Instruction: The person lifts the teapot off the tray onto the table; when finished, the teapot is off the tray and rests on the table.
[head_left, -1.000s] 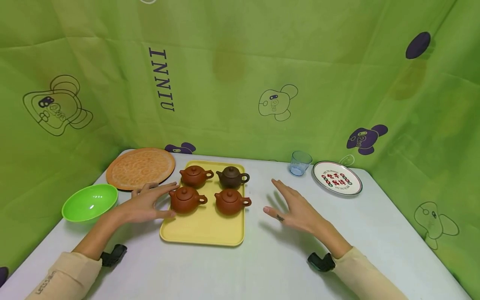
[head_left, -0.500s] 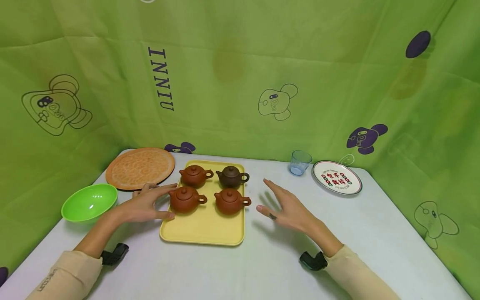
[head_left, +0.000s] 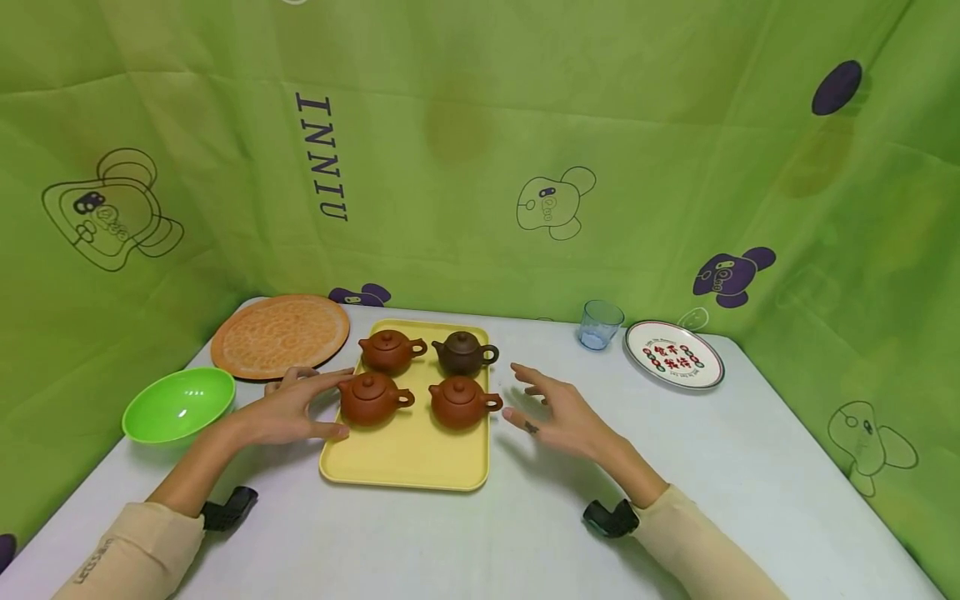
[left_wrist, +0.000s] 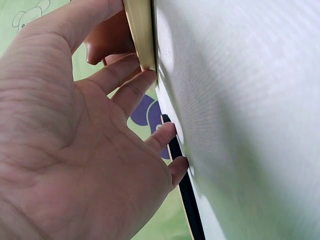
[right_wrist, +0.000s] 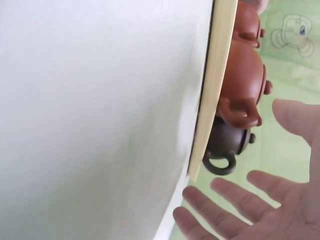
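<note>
A pale grey table (head_left: pixel 525 533) fills the lower view, and green cloth printed with cartoon outlines and purple blobs (head_left: pixel 480 167) walls it in at the back and on both sides. At the centre sits a yellow tray (head_left: pixel 408 458) carrying four small clay teapots in two rows: three reddish ones (head_left: pixel 372 398) (head_left: pixel 462 402) (head_left: pixel 390 351) and a darker brown one (head_left: pixel 464 353) at the far right of the tray.

The left hand (head_left: pixel 288 408) lies at the tray's left edge, fingers stretched out and relaxed; in the left wrist view the fingertips (left_wrist: pixel 135 87) touch the tray's rim (left_wrist: pixel 140 35), and the thumb reaches toward the near-left teapot. It grips nothing.

The right hand (head_left: pixel 555 412) hovers just off the tray's right edge, fingers spread and straight, holding nothing, with its fingertips close to the near-right teapot's handle. The right wrist view shows those fingers (right_wrist: pixel 235 202) apart from the tray's edge (right_wrist: pixel 212 100), with the brown pot (right_wrist: pixel 227 145) and a red pot (right_wrist: pixel 242 85) just beyond.

Round the sides: an orange patterned round mat (head_left: pixel 281 335) at the far left, a green bowl (head_left: pixel 178 404) near the left edge, a blue glass (head_left: pixel 600 326) and a printed plate (head_left: pixel 673 356) at the far right. Beige sleeves (head_left: pixel 127 554) cover both forearms, each with a black wrist device (head_left: pixel 228 508).
</note>
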